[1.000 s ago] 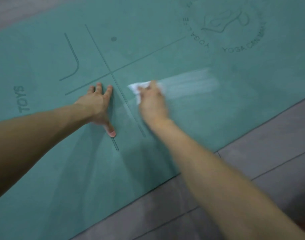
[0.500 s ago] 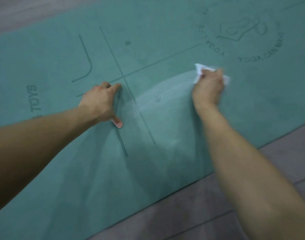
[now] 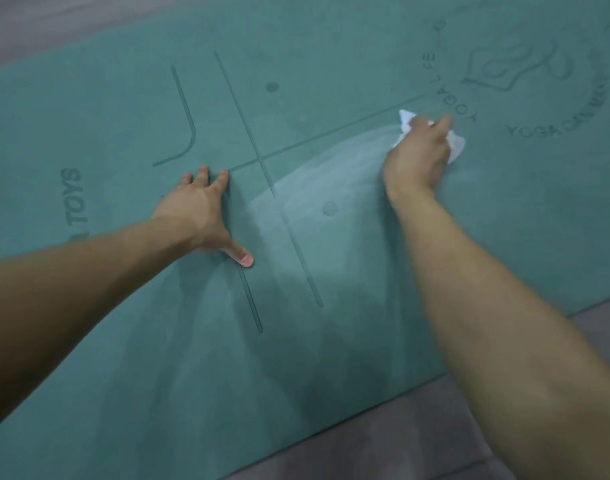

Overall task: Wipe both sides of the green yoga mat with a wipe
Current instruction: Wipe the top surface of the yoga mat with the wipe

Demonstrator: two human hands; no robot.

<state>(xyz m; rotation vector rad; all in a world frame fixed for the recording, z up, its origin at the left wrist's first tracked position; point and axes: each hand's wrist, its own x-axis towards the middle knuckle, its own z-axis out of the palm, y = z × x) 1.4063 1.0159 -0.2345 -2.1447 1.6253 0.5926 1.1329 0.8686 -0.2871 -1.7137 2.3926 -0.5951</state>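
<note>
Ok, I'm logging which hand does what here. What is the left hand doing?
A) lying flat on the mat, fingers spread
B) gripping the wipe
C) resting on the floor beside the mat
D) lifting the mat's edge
A: the left hand lies flat on the green yoga mat with its fingers spread, while the right hand grips the wipe.

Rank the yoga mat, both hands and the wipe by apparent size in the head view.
1. green yoga mat: fills most of the frame.
2. left hand and right hand: about alike, not ranked against each other.
3. wipe: only its edges show beside the right hand, so its full size is unsure.
</note>
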